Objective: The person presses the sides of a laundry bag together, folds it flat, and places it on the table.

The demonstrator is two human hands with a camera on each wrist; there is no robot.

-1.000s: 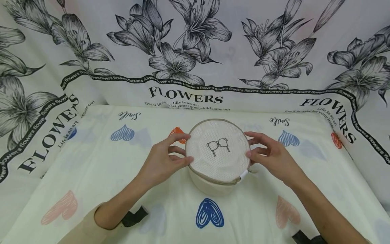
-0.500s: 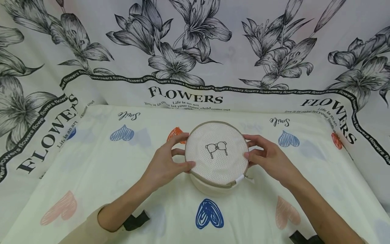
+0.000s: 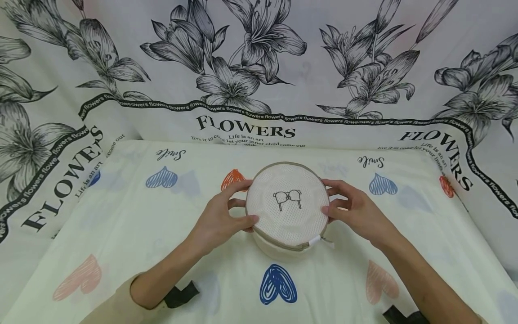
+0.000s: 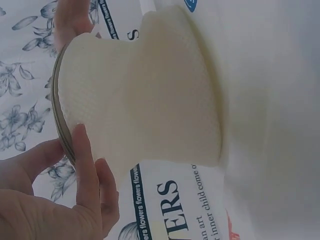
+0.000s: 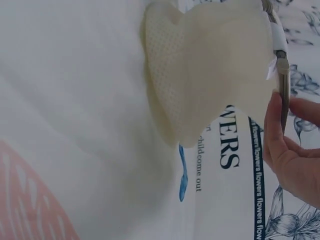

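Observation:
A round, cream mesh laundry bag (image 3: 288, 227) stands in the middle of the bed, its lid facing up. The lid carries a small line drawing and has a zip (image 4: 59, 110) round its rim. My left hand (image 3: 220, 218) pinches the left rim, thumb on top and fingers against the side. On the opposite side, my right hand (image 3: 358, 209) pinches the rim the same way. Near the front right of the rim sits a white tab (image 3: 314, 240). The bag's soft wall (image 5: 215, 65) sags inward in the right wrist view.
A cream sheet (image 3: 133, 243) printed with hearts lies under the bag. Behind it hangs a white cloth (image 3: 344, 90) with black flowers and lettering. Dark straps (image 3: 181, 294) show near both forearms.
The bag's lid has turned slightly clockwise and come a little nearer to me, with the white tab shifting left along the front. Both hands keep their grip and move with it.

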